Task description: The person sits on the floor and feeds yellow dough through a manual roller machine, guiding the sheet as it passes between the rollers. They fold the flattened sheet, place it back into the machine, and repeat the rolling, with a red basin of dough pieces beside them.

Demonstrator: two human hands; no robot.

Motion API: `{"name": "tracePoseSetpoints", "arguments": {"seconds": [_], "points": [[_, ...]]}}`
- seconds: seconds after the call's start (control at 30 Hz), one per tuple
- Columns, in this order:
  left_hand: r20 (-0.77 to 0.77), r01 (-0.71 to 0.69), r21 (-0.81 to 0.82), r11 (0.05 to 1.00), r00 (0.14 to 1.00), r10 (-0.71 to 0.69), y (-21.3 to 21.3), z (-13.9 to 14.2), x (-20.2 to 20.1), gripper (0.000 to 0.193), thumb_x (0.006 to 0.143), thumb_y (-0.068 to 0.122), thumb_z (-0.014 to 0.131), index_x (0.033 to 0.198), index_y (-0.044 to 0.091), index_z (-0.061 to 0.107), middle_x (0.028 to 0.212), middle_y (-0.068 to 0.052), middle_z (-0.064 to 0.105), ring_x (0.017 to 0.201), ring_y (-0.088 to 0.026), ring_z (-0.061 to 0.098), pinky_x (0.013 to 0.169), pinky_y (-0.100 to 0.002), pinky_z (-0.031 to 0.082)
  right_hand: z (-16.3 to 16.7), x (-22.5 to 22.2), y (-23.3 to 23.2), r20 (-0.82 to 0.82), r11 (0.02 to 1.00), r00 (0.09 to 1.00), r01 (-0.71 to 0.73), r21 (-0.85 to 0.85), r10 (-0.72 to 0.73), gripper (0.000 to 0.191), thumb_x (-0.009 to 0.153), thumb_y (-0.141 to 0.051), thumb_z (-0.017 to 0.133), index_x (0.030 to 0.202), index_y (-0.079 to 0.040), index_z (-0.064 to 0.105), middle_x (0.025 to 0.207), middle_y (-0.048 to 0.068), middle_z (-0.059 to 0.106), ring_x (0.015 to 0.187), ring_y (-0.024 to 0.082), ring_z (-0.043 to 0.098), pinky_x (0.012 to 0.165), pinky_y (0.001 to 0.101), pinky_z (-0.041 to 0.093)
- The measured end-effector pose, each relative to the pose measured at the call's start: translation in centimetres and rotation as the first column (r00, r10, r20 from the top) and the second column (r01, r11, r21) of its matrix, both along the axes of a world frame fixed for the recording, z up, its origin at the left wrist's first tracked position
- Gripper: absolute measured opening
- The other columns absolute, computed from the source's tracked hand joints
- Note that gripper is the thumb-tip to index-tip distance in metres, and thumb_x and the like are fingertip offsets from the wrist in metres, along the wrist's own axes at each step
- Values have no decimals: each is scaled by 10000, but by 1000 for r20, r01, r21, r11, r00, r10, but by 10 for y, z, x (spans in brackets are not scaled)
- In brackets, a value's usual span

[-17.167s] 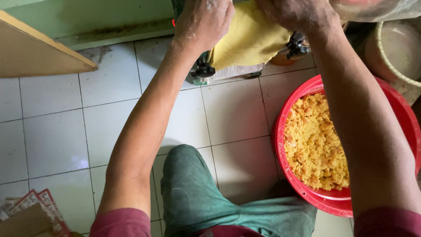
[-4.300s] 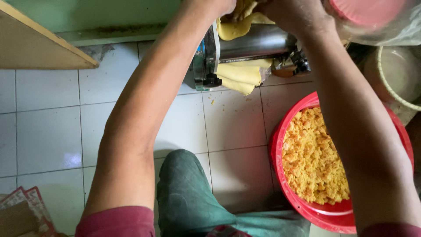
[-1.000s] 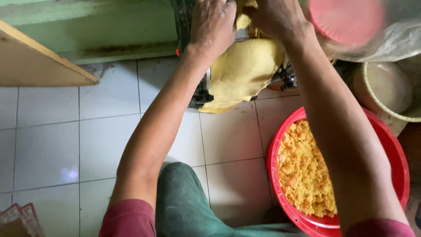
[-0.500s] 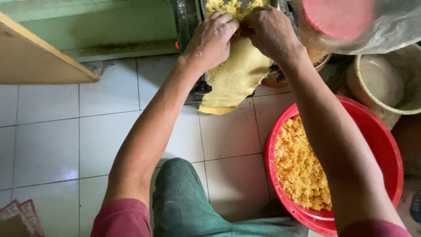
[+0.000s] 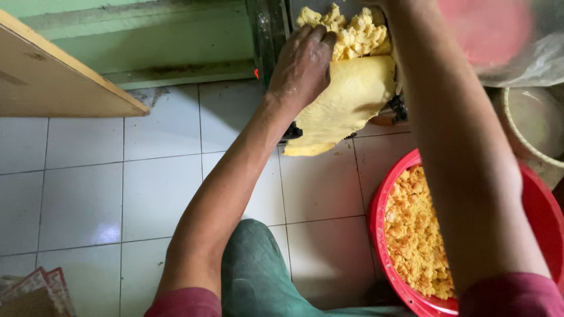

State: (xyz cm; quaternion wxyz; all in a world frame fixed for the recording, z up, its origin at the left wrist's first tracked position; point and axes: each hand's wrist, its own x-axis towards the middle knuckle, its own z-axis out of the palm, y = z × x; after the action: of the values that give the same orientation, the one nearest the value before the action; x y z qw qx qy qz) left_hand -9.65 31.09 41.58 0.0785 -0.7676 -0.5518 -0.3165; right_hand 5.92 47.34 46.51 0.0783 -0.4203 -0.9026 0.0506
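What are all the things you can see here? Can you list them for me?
Crumbly dough: one heap, pale yellow, at the top on the machine.
Dough sheet: one, yellow, hanging down below the heap.
Machine: one, dark metal, top middle, mostly hidden.
Basin: one, red, on the floor at the right.
Crumbs: one pile, yellow-orange, inside the basin.
Bucket: one, pale, far right, partly cut off.
Red lid: one, blurred, top right, with clear plastic beside it.
Wooden board: one, tan, top left.
Floor tiles: many, white.
Trouser leg: one, green, bottom middle.
Left hand: one, resting on the dough.
Right arm: one; its hand is out of view.
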Motion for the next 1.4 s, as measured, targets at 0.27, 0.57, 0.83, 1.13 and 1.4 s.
{"name": "tracePoseSetpoints", "arguments": {"seconds": [0.27, 0.57, 0.83, 1.13, 1.4], "points": [[265, 62, 78, 995, 961, -81, -4, 0, 0, 459, 881, -38, 595, 1339, -59, 590, 1283, -231, 609, 1219, -381, 567, 1044, -436, 506, 4, 25, -59, 71, 949, 978, -206, 240, 194, 187, 1113, -240, 612, 1122, -152, 776, 830, 79, 751, 611, 227, 671, 551, 412, 538], [146, 83, 24, 996, 986, -85, -2, 6, 3, 196, 858, -63, 585, 997, -24, 719, 1100, -169, 686, 1103, -343, 625, 993, -454, 510, -8, 31, -134, 34, 865, 970, -229, 446, 239, 147, 886, -95, 618, 971, -81, 737, 987, 110, 747, 972, 277, 708, 894, 418, 575], [144, 129, -101, 986, 983, -113, 8, -2, -2, 179, 893, -26, 557, 976, -29, 715, 1111, -188, 704, 1132, -358, 647, 1033, -451, 507, -4, 39, -98, -164, 826, 955, -120, 550, 247, 163, 879, -108, 701, 1014, -113, 792, 1058, 93, 743, 990, 264, 697, 873, 407, 574], [-38, -140, 204, 969, 988, 150, 13, 5, 10, 470, 796, 111, 627, 1227, -77, 652, 1222, -245, 619, 1208, -407, 571, 1136, -600, 198, -6, 26, -88, 145, 936, 976, -202, 289, 165, 153, 847, -77, 716, 954, -130, 812, 902, 156, 744, 769, 339, 711, 680, 452, 562], [0, -32, 90, 995, 999, 32, 7, 1, 2, 173, 861, 141, 647, 866, 14, 764, 1056, -169, 686, 1051, -335, 641, 1193, -619, 147, -5, 42, -80, -69, 969, 986, -132, 210, 149, 171, 959, -116, 685, 1069, -155, 810, 988, 123, 772, 872, 324, 720, 796, 457, 575]]}}
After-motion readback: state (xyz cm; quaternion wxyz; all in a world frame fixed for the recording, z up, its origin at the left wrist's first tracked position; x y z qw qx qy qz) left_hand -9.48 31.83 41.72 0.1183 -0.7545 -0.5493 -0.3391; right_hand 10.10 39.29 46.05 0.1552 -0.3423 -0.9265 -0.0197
